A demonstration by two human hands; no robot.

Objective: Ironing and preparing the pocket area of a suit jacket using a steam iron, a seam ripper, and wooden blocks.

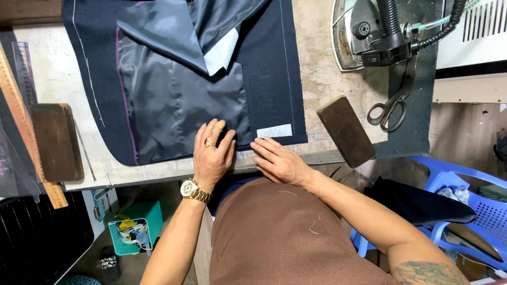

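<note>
A dark navy garment piece [269, 68] with shiny grey lining [174, 100] lies spread on the worktable [327, 79]. My left hand [213, 155], wearing a gold ring and gold watch, rests flat on the lining's near edge. My right hand [277, 160] presses its fingertips on the navy hem beside a small white rectangular label [274, 131]. Both hands lie flat with fingers extended, gripping nothing. A purple chalk line [124, 89] runs down the lining's left side.
A dark wooden block [346, 131] lies right of my right hand. Scissors [393, 105] and a steam iron [369, 31] sit at the far right. Another wooden block [55, 141] and a wooden ruler [24, 126] lie left. A blue plastic chair [459, 211] stands at lower right.
</note>
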